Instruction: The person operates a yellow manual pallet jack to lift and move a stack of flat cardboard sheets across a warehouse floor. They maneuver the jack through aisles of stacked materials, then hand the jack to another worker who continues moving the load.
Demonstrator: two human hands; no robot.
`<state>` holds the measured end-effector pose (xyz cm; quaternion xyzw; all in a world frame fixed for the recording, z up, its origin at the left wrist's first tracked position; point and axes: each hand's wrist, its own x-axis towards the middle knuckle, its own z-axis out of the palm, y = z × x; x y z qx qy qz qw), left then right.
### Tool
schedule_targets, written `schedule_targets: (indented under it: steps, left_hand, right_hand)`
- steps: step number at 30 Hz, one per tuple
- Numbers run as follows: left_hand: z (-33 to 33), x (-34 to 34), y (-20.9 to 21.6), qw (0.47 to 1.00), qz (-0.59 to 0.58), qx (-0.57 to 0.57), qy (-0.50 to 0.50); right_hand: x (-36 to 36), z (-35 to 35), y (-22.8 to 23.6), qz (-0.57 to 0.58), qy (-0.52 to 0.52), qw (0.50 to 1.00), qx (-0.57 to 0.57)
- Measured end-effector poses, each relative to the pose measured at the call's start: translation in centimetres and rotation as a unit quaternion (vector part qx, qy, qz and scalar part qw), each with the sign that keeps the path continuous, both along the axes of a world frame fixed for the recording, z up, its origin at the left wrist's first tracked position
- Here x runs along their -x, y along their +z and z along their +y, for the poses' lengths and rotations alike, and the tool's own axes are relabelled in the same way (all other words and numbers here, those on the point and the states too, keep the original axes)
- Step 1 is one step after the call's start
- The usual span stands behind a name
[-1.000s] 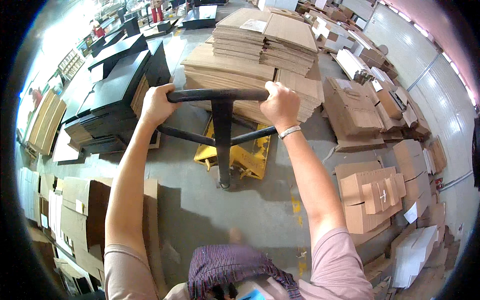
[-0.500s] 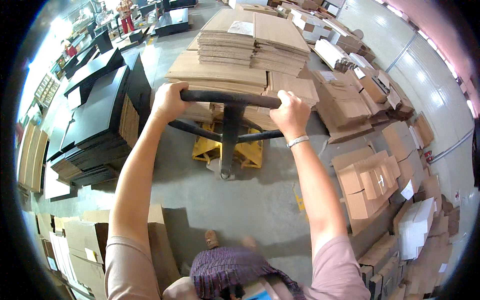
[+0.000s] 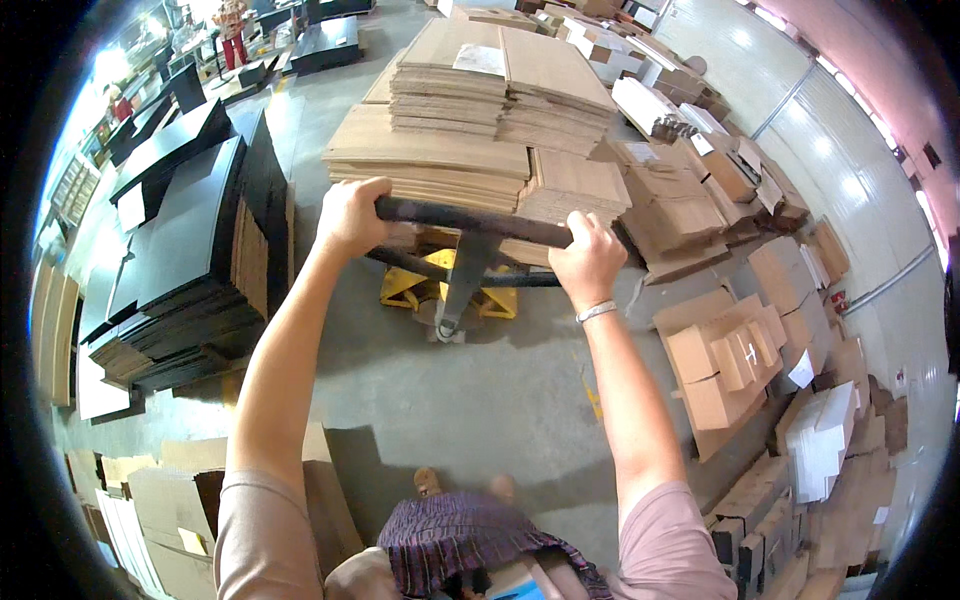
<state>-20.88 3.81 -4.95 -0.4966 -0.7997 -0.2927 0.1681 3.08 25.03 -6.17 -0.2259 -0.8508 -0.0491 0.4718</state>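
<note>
Both arms reach forward to the black handle bar (image 3: 478,219) of a pallet jack. My left hand (image 3: 352,217) is wrapped around its left end, and my right hand (image 3: 590,262), with a bracelet at the wrist, grips the right end. From the bar a dark shaft (image 3: 466,275) runs down to the jack's yellow base (image 3: 402,289) on the floor. Just beyond the handle rises a large load of flat cardboard sheets (image 3: 430,148) in several stacks; the jack's forks cannot be seen beneath it.
Black panels (image 3: 185,215) are piled on the left. Cardboard boxes (image 3: 705,362) and flattened cartons (image 3: 675,195) line the right side, beside a pale wall (image 3: 790,75). More cardboard (image 3: 170,500) stands near left. A person in red trousers (image 3: 234,50) is far off at upper left.
The handle bar, with both hands on it, sits lower in view and slopes more down to the right. The black pile and the right-hand boxes have shifted slightly left in view.
</note>
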Motion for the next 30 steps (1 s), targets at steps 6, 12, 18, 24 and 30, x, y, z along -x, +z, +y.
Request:
schedule_targets:
  steps: [6,12,18,24,30]
  left_hand:
    - [-2.1,-1.1,-1.7,0.999,0.013,-0.038,-0.024]
    - [-6.5,-4.4,-4.8,0.993,0.049,-0.083,-0.069]
    - [-11.3,-8.8,-7.9,0.986,0.092,-0.105,-0.094]
    - [-17.2,-13.6,-13.3,0.991,0.048,-0.046,-0.113]
    - [-24.3,-19.4,-19.3,0.982,-0.049,0.101,-0.151]
  right_hand:
    - [-1.7,-2.4,-1.3,0.001,0.006,1.0,-0.017]
    - [-5.4,-6.8,-4.3,0.001,-0.016,0.999,-0.043]
    - [-10.0,-12.1,-7.6,-0.01,0.002,1.0,-0.022]
    - [-15.9,-17.2,-11.8,-0.067,0.05,0.996,0.014]
    - [-23.3,-22.4,-18.0,-0.217,0.123,0.963,0.105]
